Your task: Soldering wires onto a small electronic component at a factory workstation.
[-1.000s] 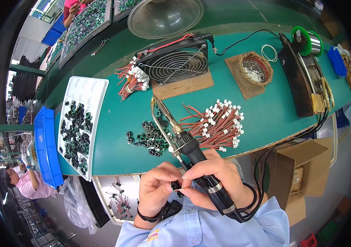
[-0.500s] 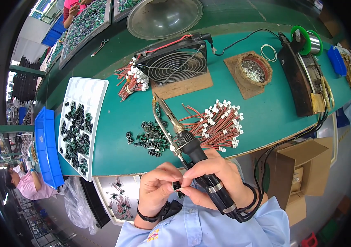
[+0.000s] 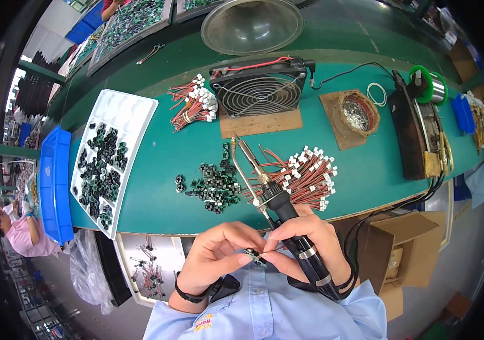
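Note:
Close in front of my body, my left hand (image 3: 219, 255) pinches a small green circuit board (image 3: 255, 258) with a black part on it, between thumb and fingertips. My right hand (image 3: 310, 243) is closed round a black soldering iron (image 3: 279, 201), its tip pointing up and away to the left, with a thin metal feed tube (image 3: 242, 173) alongside. The thumb and forefinger of that hand also pinch a thin reddish wire (image 3: 276, 248) at the board. Beyond the hands lie a pile of similar small boards (image 3: 213, 187) and a fan of red-and-black wires with white connectors (image 3: 310, 178).
A white tray of boards (image 3: 145, 113) and a blue bin (image 3: 55, 187) stand left. Behind are a fan (image 3: 261, 93), a bundle of wires (image 3: 196, 107) and a pot (image 3: 355, 113). A soldering station (image 3: 409, 130) with a solder reel (image 3: 434, 89) is right; an open cardboard box (image 3: 423, 226) is below.
The small board has turned in my left fingers, so its green side now shows. Both hands stay together with the iron still held. The whole view has shifted slightly.

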A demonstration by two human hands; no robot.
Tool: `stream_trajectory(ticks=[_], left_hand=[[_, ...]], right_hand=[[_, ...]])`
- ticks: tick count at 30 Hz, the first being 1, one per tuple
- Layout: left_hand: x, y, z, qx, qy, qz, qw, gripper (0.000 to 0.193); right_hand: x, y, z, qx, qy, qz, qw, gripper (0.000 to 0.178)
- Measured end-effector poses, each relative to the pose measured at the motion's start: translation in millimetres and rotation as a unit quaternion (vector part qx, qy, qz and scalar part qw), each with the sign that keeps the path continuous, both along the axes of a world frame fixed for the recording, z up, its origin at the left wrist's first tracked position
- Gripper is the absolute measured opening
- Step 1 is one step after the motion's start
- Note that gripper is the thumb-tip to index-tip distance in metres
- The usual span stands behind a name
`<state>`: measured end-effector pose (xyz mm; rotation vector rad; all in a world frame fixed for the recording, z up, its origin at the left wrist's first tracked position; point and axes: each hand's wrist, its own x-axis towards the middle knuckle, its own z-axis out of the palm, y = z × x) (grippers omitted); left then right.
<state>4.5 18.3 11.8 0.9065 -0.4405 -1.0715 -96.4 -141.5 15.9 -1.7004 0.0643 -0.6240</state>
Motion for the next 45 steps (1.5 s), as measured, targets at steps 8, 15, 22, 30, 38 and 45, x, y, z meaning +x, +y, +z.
stream_trajectory(ticks=[8, 15, 22, 30, 38, 45], left_hand=[[-4.4, -0.6, -1.3, 0.023, -0.090, 0.069, 0.993, 0.020], [-8.0, 2.7, -4.4, 0.003, -0.123, 0.101, 0.987, 0.022], [-9.9, -1.2, -7.7, 0.031, -0.160, 0.124, 0.979, 0.018], [6.7, -14.3, -17.4, 0.088, -0.020, 0.174, 0.981, 0.004], [16.2, -22.9, -20.6, 0.092, 0.013, 0.178, 0.980, 0.006], [11.7, -28.0, -13.5, 0.089, -0.012, 0.218, 0.972, 0.002]], right_hand=[[5.0, 6.0, 2.3, -0.088, 0.005, -0.058, 0.994, 0.041], [6.9, 10.0, 0.7, -0.104, 0.014, -0.079, 0.991, 0.043], [5.8, 1.0, -1.8, -0.198, 0.009, -0.128, 0.972, 0.042], [-30.4, -42.6, -41.3, -0.139, 0.098, -0.377, 0.910, 0.034], [-47.6, -15.7, -14.7, -0.088, 0.056, -0.259, 0.960, 0.048], [-53.2, -5.3, -14.6, -0.268, 0.054, -0.077, 0.959, 0.043]])
